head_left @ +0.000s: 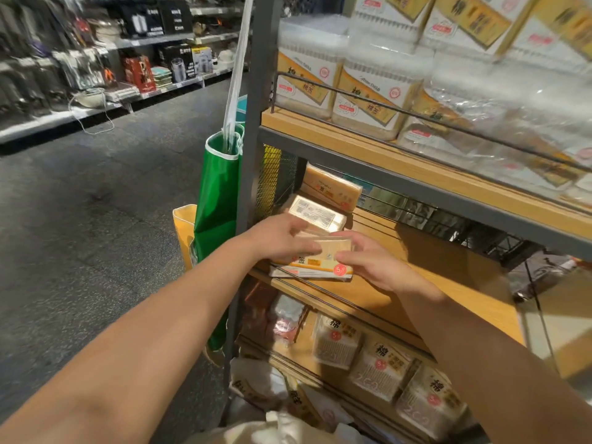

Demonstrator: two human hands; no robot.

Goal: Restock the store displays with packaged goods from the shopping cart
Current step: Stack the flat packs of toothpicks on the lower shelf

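Plastic-wrapped pack (315, 261) — between both hands' grip

Pack (323, 254) on middle shelf (432, 267) between both hands, two packs (323, 203) behind it, hanging bag (217, 200) left of rack

Warm indoor light fills the scene, moderately bright, and seems to fall from above. The wooden middle shelf (448, 270) carries a dark shadow toward 3 o'clock, cast under the upper shelf (416, 174). Glare whitens the plastic-wrapped boxes (480, 75) at 1 o'clock, and motion blur smears their print. The far aisle shelving (96, 65) at 10 o'clock is soft and streaked. Wide-angle distortion bends the grey upright post (256, 107) and stretches both forearms toward the lower corners.
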